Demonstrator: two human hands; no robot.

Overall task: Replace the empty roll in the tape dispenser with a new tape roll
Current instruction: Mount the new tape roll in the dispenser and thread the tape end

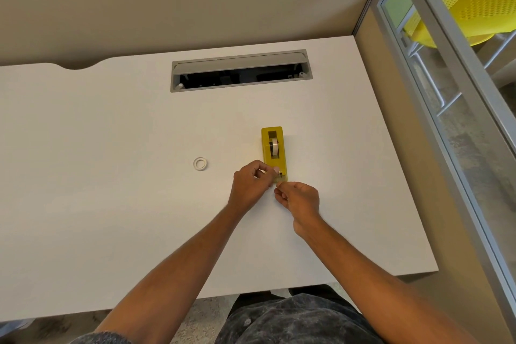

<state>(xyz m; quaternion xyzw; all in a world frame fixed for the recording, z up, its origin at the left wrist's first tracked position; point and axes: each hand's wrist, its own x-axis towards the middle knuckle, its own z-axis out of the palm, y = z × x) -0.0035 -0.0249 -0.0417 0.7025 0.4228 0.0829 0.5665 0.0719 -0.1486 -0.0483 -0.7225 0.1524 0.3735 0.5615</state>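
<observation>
Now: yellow tape dispenser stands on white table, a tape roll seated in its well. Empty core lies flat well to the left, apart from everything. Left hand curled, fingertips pressed at the cutter end of the dispenser. Right hand just beside that end, fingers pinched together; whether tape is between them, cannot tell. Likely threading the free end across the blade. Risks: strip folds and sticks to itself; hard pull drags the dispenser or lifts the roll out.
</observation>
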